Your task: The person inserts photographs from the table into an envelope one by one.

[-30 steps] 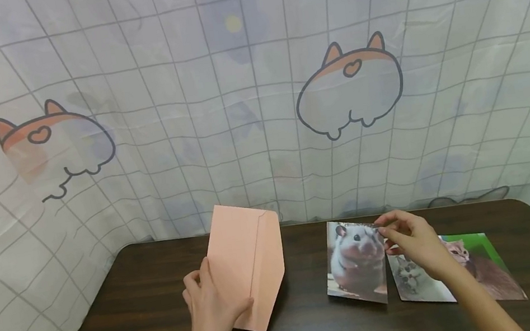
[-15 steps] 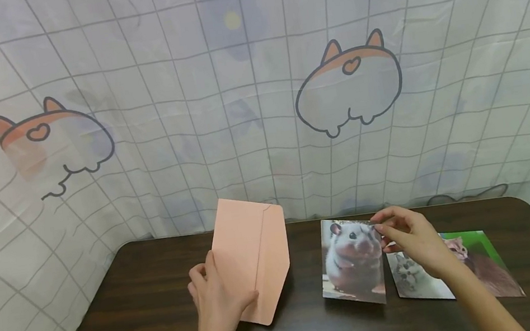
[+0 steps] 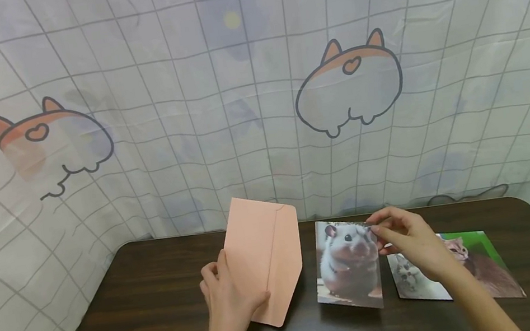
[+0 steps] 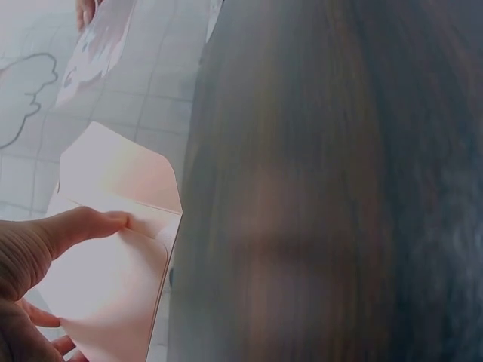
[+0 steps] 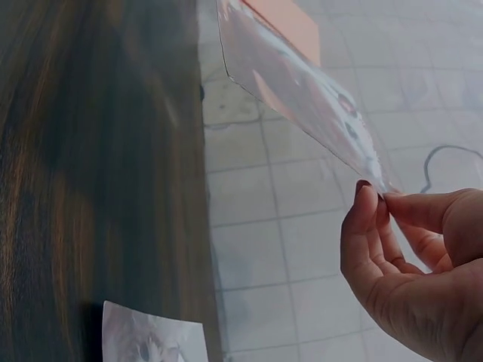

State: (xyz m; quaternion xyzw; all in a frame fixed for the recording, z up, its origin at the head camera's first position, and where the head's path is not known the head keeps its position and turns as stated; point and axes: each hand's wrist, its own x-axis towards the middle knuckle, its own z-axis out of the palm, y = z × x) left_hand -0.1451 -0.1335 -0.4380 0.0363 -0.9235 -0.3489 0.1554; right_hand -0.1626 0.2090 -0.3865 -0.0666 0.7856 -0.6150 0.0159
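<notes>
My left hand (image 3: pixel 230 300) grips a pink envelope (image 3: pixel 262 256) by its lower left part, thumb across the front and the other fingers behind. In the left wrist view the flap of the envelope (image 4: pixel 121 170) stands unfolded and the thumb presses just below the fold. My right hand (image 3: pixel 410 241) pinches a hamster photo card (image 3: pixel 350 264) at its upper right corner, between thumb and fingertips. The card is raised and tilted over the table, a short gap to the right of the envelope. From the right wrist it shows nearly edge-on (image 5: pixel 302 98), glossy.
Two more picture cards lie on the dark wooden table (image 3: pixel 137 308) at the right, partly behind my right forearm: a grey-and-white one (image 3: pixel 413 280) and a cat picture with green background (image 3: pixel 484 264). A white grid-patterned curtain (image 3: pixel 216 110) with corgi drawings hangs behind the table's back edge.
The left hand has carried the envelope to the right. The right hand has brought the hamster card slightly left, so the gap between card and envelope is narrower. The other cards have stayed put.
</notes>
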